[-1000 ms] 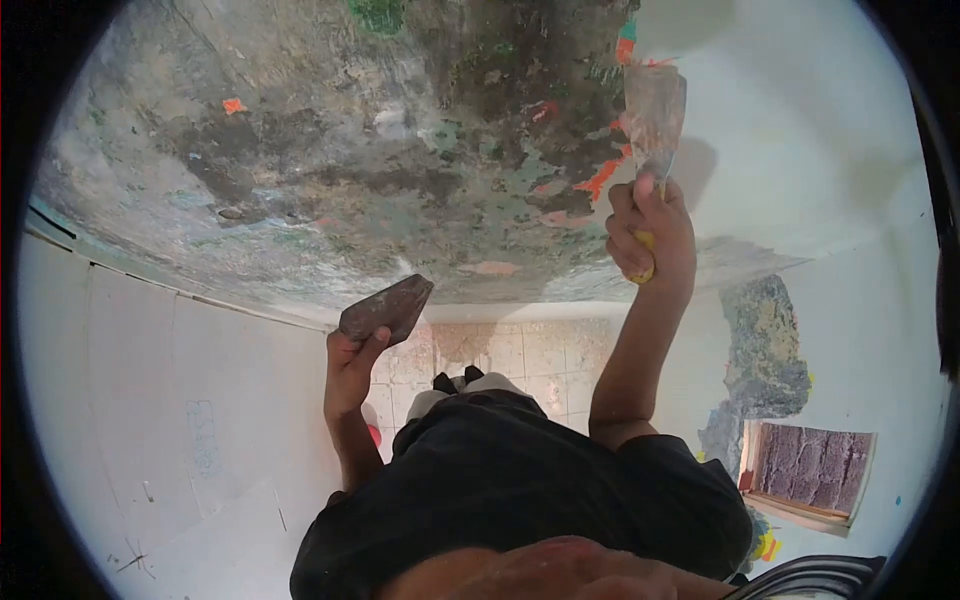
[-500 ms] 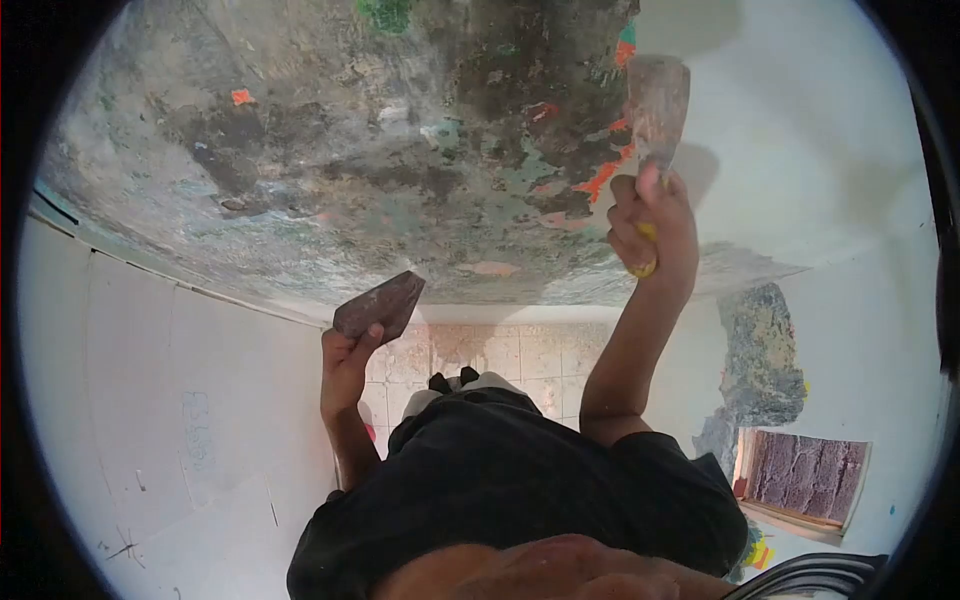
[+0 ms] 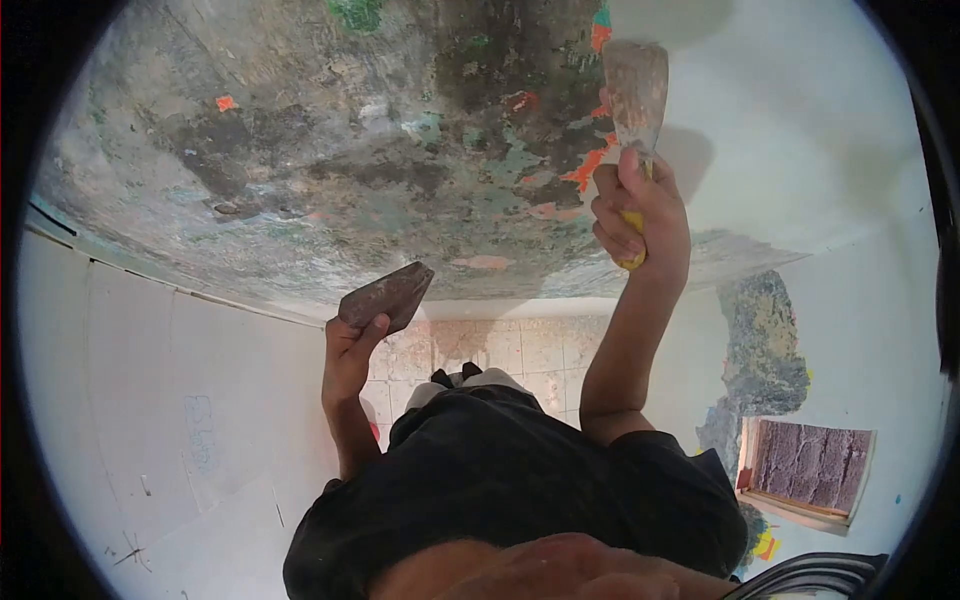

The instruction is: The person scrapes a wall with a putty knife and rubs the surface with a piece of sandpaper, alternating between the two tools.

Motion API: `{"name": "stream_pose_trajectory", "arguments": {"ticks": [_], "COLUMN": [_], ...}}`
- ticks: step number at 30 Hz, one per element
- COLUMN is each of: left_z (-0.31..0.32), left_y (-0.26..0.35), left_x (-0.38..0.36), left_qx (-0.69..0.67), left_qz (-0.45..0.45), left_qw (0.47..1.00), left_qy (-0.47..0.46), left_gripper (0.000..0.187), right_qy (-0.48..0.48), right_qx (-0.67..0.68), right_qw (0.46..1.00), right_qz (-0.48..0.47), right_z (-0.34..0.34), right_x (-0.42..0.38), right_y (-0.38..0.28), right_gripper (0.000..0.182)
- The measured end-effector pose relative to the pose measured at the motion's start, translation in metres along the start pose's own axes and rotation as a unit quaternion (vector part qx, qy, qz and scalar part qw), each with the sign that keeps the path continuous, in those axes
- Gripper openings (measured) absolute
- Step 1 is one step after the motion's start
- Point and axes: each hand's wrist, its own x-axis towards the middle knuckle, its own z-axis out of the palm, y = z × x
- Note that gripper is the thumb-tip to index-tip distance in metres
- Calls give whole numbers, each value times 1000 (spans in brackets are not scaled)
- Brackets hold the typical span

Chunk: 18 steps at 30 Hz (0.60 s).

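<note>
My right hand [image 3: 640, 215] is closed round the yellow handle of a putty knife [image 3: 638, 90]. Its wide, stained blade points up over the border between the dark, stripped wall patch [image 3: 370, 170] and the smooth pale wall [image 3: 790, 130]; whether the blade touches the wall I cannot tell. Lower on the left, my left hand [image 3: 348, 360] grips a brown, pointed trowel [image 3: 390, 297], with the thumb on its face and the tip towards the upper right. Orange and green paint remnants show beside the putty knife.
A tiled floor [image 3: 535, 350] lies below, with my feet on it. White panels [image 3: 140, 380] stand at the left. A small framed opening [image 3: 808, 465] is at the lower right, under another stripped patch [image 3: 765, 345]. Black cables [image 3: 820, 572] run at the bottom right.
My right hand and the putty knife have shifted slightly left and up in view. The trowel has moved slightly right and up. The wall also sits a little differently in the frame.
</note>
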Motion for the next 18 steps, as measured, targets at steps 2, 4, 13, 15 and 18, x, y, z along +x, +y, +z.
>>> {"name": "stream_pose_trajectory", "arguments": {"ticks": [2, 4, 13, 15, 18], "left_z": [1, 2, -4, -4, -12], "left_y": [0, -2, -13, -17, -27], "left_x": [0, 1, -7, -2, -2], "left_qx": [-14, -18, -34, -100, -76], "left_qz": [16, 17, 10, 4, 15], "left_qw": [1000, 1000, 999, 994, 997], "left_qy": [-12, -11, 19, 35, 13], "left_gripper": [27, 26, 27, 27, 27], "right_qy": [10, -7, 26, 8, 1], "right_qx": [2, -1, -19, -13, 6], "right_qw": [1000, 1000, 999, 1000, 1000], "right_qz": [7, 4, 23, 18, 10], "right_z": [-2, -2, 6, 4, 5], "right_x": [-6, -3, -9, -5, -8], "right_y": [3, 3, 4, 3, 6], "right_gripper": [42, 39, 28, 22, 24]}}
